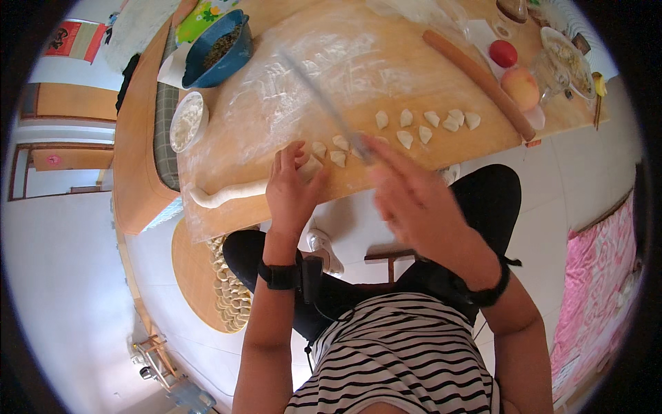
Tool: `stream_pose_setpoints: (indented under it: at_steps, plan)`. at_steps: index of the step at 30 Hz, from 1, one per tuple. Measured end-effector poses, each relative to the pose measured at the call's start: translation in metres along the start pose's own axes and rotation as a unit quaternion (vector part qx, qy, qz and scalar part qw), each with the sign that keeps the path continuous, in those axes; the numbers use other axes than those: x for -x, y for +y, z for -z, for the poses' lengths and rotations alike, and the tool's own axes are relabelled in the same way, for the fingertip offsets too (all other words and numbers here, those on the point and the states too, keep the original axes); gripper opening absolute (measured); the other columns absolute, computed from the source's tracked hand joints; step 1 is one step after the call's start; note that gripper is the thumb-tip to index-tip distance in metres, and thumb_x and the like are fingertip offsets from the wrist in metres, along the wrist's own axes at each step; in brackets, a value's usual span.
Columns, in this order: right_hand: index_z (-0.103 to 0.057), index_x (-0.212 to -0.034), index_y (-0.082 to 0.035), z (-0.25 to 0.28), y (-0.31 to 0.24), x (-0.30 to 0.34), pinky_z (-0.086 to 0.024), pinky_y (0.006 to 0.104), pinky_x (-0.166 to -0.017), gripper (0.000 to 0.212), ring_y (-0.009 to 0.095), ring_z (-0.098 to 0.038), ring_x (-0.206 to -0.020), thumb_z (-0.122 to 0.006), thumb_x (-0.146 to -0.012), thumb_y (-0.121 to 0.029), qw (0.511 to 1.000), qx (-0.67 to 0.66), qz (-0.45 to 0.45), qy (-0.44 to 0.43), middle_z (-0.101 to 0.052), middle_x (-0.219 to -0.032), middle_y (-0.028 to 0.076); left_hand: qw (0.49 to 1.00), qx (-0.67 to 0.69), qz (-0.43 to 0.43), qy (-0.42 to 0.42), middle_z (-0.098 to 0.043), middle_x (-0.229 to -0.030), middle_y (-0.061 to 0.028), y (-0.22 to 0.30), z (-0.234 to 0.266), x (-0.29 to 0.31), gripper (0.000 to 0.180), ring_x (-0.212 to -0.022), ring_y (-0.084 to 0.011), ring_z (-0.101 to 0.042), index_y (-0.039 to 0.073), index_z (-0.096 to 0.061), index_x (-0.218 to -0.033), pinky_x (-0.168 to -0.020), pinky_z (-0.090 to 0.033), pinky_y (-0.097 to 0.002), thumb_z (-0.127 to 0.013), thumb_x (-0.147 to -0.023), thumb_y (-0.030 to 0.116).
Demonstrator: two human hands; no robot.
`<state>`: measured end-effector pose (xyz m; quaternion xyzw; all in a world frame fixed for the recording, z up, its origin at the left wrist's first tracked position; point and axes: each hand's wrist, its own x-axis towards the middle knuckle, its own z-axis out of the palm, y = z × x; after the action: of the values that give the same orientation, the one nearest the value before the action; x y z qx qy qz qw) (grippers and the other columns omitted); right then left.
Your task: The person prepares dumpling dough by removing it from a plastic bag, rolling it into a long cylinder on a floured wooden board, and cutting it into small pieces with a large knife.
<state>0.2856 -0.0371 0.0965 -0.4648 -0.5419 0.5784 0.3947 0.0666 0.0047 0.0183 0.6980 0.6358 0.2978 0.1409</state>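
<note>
A long white rope of dough point(238, 193) lies along the near edge of the floured wooden board point(276, 117). My left hand point(293, 186) holds the rope near its right end, fingers on the far side and thumb to the right. In my right hand point(414, 193), smeared by motion, is a knife point(321, 93), its blurred blade raised and slanting toward the far left. Small cut dough pieces point(405, 118) are scattered on the board to the right of the rope, several of them partly behind the knife and right hand.
At the back left stand a blue bowl of dark filling point(219, 52) and a white bowl of flour point(188, 123). A rolling pin point(479, 84) lies at the right, beside a red fruit point(503, 53) and a peach point(520, 90). Below left is a round board point(189, 276) with rows of dumplings point(231, 290).
</note>
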Motion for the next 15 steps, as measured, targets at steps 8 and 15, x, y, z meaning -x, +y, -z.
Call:
stream_pose_setpoints:
  at_steps: [8,15]
  plan:
    - [-0.036,-0.143,0.002,0.038,-0.02,0.053,-0.033,0.0169,-0.042,0.048,0.004,-0.039,-0.043,-0.037,-0.104,-0.026,0.984,-0.098,0.007,0.149,-0.048,-0.063,0.002,0.978,-0.18,0.024,-0.107,-0.065,-0.096,-0.0126,0.0,-0.006,-0.059,0.038,-0.092,-0.0328,-0.063,0.013,-0.058,-0.115,-0.076,-0.051,-0.0418,-0.067,-0.081,0.027]
    - [-0.037,-0.144,-0.002,0.055,-0.016,0.075,-0.032,0.0168,-0.043,0.047,0.003,-0.038,-0.047,-0.041,-0.103,-0.026,0.974,-0.115,0.02,0.196,-0.049,-0.066,0.0,0.982,-0.082,-0.162,-0.043,-0.064,-0.093,-0.0101,0.032,-0.002,-0.037,0.032,-0.09,-0.0292,-0.061,0.011,-0.062,-0.107,-0.078,-0.05,-0.0404,-0.072,-0.077,0.019]
